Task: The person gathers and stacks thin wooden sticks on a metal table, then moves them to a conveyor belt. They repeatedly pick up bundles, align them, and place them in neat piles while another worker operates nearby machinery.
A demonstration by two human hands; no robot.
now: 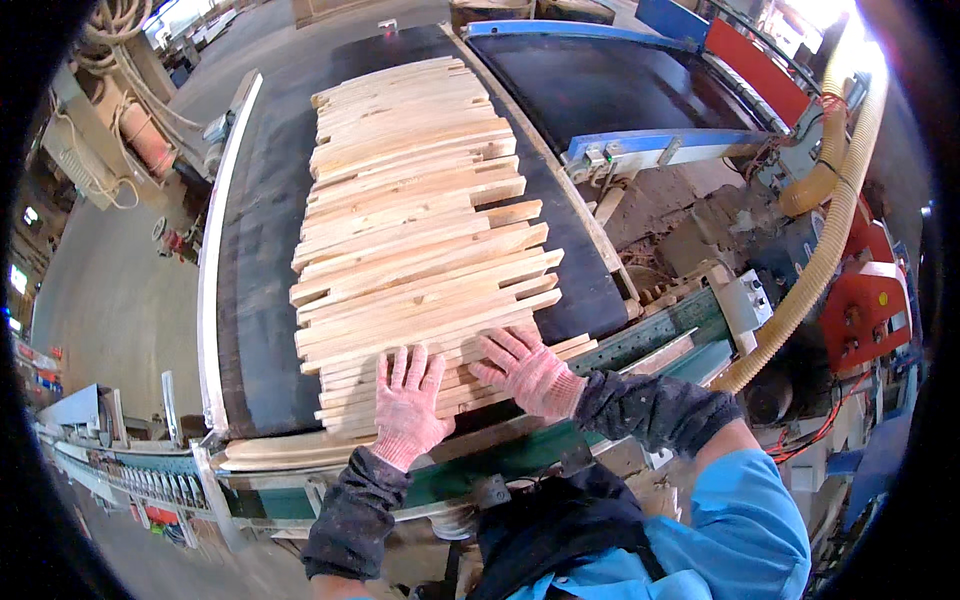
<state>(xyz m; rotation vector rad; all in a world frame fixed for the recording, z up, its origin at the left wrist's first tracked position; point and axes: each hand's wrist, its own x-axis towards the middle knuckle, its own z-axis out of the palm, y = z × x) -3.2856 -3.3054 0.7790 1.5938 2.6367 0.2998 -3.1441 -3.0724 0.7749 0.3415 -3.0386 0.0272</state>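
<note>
Light wooden strips (410, 220) lie side by side in a long row on a black conveyor belt (258, 300), their ends uneven. My left hand (408, 405), in a pinkish knit glove, rests flat on the nearest strips with its fingers spread. To its right, my right hand (527, 372), gloved the same way, lies over the near strips with fingers stretched to the left. Neither hand is wrapped round a strip. Dark sleeve covers reach from both wrists up the forearms. A few strips (290, 450) lie along the belt's near edge, left of my left hand.
A green metal rail (460, 475) crosses in front of me. On the right stand a second dark belt with a blue frame (640, 148), a ribbed yellow hose (840, 230) and red machinery (865, 315). A pale side rail (212, 270) borders the belt at left.
</note>
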